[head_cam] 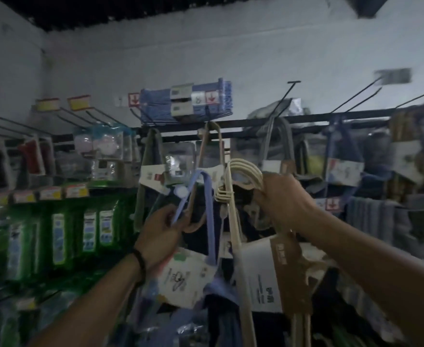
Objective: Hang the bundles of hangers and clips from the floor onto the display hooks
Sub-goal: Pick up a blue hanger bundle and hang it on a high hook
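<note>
Head view: bundles held below rail [306,118].
Left hand [164,227] pinches blue bundle [210,209], right hand [282,196] grips cream bundle [247,169]; crowded stock [343,171] could snag either hook.

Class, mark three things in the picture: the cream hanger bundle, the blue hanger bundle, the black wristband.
cream hanger bundle [257,274], head view, on its paper label sleeve.
blue hanger bundle [211,221], head view, on its long straight side.
black wristband [140,261], head view, on the band across the left wrist.
</note>
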Demonstrator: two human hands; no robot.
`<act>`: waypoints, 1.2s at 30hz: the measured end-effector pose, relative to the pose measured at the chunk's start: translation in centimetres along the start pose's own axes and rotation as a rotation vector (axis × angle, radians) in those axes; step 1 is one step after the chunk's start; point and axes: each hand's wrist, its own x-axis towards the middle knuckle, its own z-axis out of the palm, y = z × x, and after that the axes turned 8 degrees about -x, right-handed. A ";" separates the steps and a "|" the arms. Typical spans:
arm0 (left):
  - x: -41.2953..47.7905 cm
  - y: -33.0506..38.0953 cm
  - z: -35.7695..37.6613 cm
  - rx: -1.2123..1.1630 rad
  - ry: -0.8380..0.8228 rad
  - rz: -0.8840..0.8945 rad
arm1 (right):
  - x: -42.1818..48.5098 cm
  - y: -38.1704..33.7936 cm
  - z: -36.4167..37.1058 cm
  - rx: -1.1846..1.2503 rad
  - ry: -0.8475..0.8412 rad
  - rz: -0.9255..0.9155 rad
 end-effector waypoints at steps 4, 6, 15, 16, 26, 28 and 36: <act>2.5 2.2 2.2 0.195 -0.037 0.237 | 1.5 5.1 -2.5 -0.049 -0.035 0.003; 3.9 3.8 3.0 0.260 -0.068 0.323 | 2.6 7.0 -3.2 -0.133 -0.043 0.013; 10.1 9.1 6.0 0.256 -0.390 0.504 | 10.7 12.6 -7.0 -0.356 -0.080 0.078; 10.8 9.5 6.6 0.209 -0.423 0.512 | 11.6 12.8 -7.2 -0.366 -0.054 0.082; 18.9 11.9 12.0 -0.048 -0.471 0.502 | 19.4 12.9 -6.5 -0.310 0.311 0.266; 20.1 11.8 12.8 -0.076 -0.493 0.476 | 19.9 13.2 -4.8 -0.298 0.350 0.279; 22.6 10.1 16.7 -0.126 -0.475 0.439 | 23.2 14.7 -1.9 -0.219 0.308 0.329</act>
